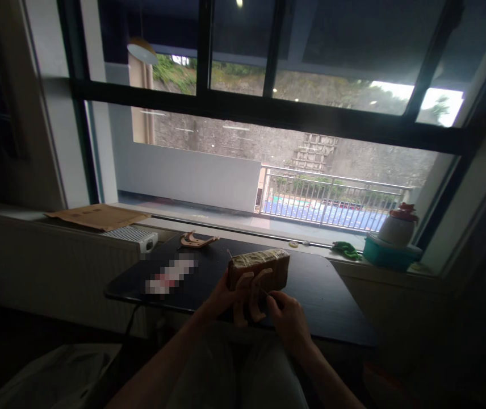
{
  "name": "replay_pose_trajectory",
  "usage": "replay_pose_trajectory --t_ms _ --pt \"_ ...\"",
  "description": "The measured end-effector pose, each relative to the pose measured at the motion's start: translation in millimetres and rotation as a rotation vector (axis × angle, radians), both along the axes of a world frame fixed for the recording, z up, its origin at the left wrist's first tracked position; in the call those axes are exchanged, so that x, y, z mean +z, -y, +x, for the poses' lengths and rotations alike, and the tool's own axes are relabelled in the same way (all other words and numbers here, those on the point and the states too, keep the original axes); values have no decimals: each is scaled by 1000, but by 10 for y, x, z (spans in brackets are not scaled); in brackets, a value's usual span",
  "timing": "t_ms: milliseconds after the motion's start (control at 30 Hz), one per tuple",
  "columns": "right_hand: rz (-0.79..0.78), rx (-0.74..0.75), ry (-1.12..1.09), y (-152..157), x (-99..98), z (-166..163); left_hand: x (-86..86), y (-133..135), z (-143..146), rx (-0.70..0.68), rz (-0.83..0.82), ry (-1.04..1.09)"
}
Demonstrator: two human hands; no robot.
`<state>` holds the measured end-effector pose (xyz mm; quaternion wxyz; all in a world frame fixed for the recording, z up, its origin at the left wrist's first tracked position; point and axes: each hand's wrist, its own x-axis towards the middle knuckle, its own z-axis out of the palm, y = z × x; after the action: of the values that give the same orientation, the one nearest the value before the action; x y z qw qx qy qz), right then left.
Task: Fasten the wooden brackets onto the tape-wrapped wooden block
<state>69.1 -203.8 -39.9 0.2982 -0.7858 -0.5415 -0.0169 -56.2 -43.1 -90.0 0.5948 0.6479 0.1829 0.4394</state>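
Note:
My left hand [220,296] grips a flat wooden curved piece [249,295] held upright in front of a brown taped package [259,266] that lies on the dark table [332,295]. My right hand [286,314] is closed in a pinch at the right edge of the wooden piece; what its fingertips hold is too small to name. A second curved wooden piece [196,240] lies at the table's far edge, away from both hands.
A white device [134,237] and brown cardboard [98,216] rest on the window ledge at left. A teal tub with a white jar [394,241] and a green item [345,250] sit on the ledge at right. A white bag [51,375] lies low left.

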Motion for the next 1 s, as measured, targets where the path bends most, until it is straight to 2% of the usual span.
replay_pose_trajectory --t_ms 167,300,567,667,833,933,1000 --pt "-103 97 221 20 192 -89 11 21 4 17 10 3" --pt "-108 111 134 -35 199 -168 11 12 -12 49 47 -41" --pt "-8 114 -446 -155 -8 117 22 60 -4 29 -18 4" --pt "41 128 -592 -142 -97 154 31 87 -6 44 -45 17" --pt "170 115 -652 105 -282 204 46 60 -45 41 -80 15" --pt "308 72 -638 319 -380 259 30 31 -70 55 -110 41" --pt "310 44 -590 417 -439 268 5 20 -74 65 -120 52"
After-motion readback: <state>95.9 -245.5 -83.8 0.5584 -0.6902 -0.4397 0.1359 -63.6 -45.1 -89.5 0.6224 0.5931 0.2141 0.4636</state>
